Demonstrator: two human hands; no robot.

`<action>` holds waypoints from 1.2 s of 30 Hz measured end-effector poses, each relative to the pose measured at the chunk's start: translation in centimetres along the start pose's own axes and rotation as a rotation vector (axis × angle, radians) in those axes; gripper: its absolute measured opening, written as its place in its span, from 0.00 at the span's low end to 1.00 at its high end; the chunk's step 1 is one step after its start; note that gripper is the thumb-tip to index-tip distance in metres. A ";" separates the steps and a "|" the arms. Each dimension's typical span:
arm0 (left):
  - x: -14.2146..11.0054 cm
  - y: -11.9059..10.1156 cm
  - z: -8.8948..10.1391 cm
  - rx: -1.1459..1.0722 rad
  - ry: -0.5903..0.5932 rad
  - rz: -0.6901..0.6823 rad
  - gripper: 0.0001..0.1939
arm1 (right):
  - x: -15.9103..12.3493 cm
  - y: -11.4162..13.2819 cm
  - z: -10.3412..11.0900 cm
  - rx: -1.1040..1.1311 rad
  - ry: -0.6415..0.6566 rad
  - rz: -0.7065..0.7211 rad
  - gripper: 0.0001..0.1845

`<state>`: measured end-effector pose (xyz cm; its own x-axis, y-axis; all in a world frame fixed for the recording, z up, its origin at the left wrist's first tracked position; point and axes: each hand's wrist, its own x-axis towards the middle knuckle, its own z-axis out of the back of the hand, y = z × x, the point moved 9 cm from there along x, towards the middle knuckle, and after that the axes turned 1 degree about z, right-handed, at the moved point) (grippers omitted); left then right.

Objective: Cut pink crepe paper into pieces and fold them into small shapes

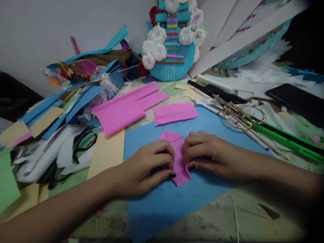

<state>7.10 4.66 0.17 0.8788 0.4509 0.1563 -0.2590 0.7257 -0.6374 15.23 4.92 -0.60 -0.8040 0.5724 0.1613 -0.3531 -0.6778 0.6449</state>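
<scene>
A: Where is the pink strip?
B: Near-middle of the bench, on the blue sheet, between both hands. Far end folded over, the flap making a slanted crease.

A: Fingers?
B: Left hand: fingers curled, tips and thumb pinching the strip's left edge. Right hand: fingers bent inward, thumb and fingertips pinching the right edge, which curls up beside the thumb.

A: Why held so?
B: My reading: an edge in each hand keeps thin, soft paper taut and lets the rim be shaped. The blue sheet probably serves as a flat working surface.

A: And the other pink paper?
B: Layered pink piece just beyond the strip; larger pink sheet left of it, a slit running in from the right. Likely stock, parked within reach.

A: Right side?
B: Scissors, gold handles toward the right hand's side, near a green cutter and black pens. Perhaps grouped as tools.

A: Labels, writing?
B: None readable. Pens too blurred; dark slab at far right shows no legible mark.
</scene>
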 end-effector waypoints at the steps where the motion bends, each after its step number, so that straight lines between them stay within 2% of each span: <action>1: 0.0 0.1 -0.1 0.013 0.001 0.018 0.05 | 0.0 -0.1 -0.1 -0.009 0.003 -0.015 0.06; 9: 0.1 0.4 -0.5 0.087 -0.032 0.057 0.05 | 0.1 -0.6 -0.4 -0.047 0.002 -0.127 0.02; 36: 0.6 0.0 -1.6 0.283 -0.110 0.117 0.06 | 0.6 -1.0 -0.9 -0.122 -0.040 -0.235 0.04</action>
<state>8.25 4.08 -0.98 0.7917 0.5822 0.1850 -0.4703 0.7742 -0.4235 14.72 5.54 -1.84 -0.6744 0.7368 0.0486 -0.5851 -0.5733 0.5735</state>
